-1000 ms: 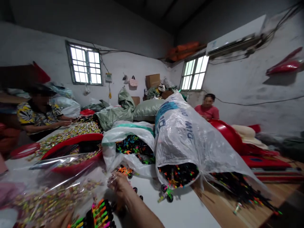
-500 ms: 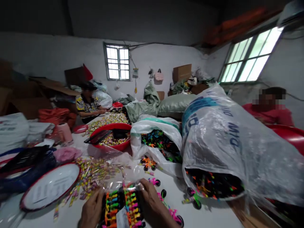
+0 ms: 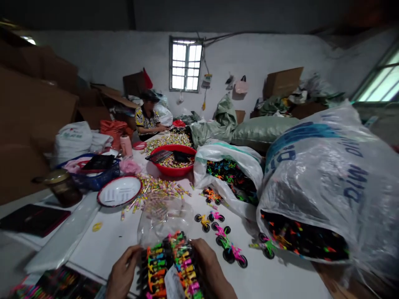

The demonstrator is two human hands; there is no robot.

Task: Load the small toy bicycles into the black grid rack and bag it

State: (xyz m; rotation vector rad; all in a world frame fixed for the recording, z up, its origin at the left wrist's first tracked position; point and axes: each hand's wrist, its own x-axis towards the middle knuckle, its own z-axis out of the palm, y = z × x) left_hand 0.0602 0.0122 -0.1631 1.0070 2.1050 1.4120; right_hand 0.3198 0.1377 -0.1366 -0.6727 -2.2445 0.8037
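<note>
Between my hands at the bottom centre is a clear plastic bag [image 3: 165, 218] with rows of small coloured toy bikes [image 3: 157, 265] inside and a white paper slip [image 3: 173, 282] on top. My left hand [image 3: 124, 270] grips the bag's left edge, thumb and fingers closed. My right hand [image 3: 210, 265] is closed on its right side, with its fingertips partly hidden. The upper part of the bag stands loose and puffed beyond the rows. Loose toy bikes [image 3: 222, 234] with black wheels, pink, green and yellow, lie right of my right hand.
Wrapped candy sticks [image 3: 156, 187] are heaped beyond the bag, near a white red-rimmed plate [image 3: 120, 191] and a red basin [image 3: 176, 170]. White sacks [image 3: 311, 174] of toy bikes stand on the right. A glass jar [image 3: 64, 189] is at left. A person [image 3: 146, 118] sits at the far end.
The view has turned left and down, bringing the jar and black tray into sight. The person at right has left view. Both hands keep hold of the bag, whose upper part now shows more.
</note>
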